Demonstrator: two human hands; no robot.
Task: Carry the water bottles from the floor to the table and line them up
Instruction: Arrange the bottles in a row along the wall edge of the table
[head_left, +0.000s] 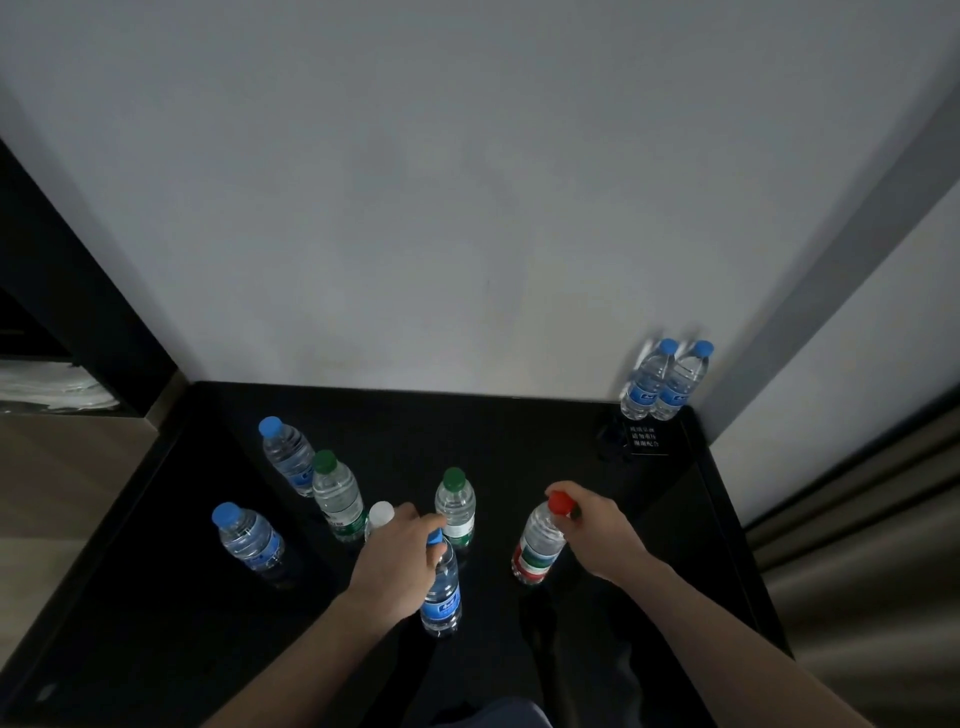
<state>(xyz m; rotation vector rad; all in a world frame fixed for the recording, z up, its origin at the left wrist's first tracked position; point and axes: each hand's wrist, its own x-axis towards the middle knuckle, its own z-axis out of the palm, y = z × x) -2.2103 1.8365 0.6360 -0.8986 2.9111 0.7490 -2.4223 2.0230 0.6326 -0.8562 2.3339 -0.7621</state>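
Black glossy worktop (519, 415): left hand (395, 561) pinches the blue-capped clear plastic bottle (441, 597), right hand (597, 530) the red-capped clear bottle (537, 545); set both upright, level with neighbours.

Two bare forearms, no sleeves; dark grey clothing (498, 714) below.

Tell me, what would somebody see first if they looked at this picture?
Most likely the two hands over the black table: the left hand grips a blue-capped bottle by its neck, and the right hand holds a red-capped bottle at its cap. Other bottles with blue, green and white caps stand scattered to the left, and a pair of blue-capped bottles stands in the far right corner by the wall.
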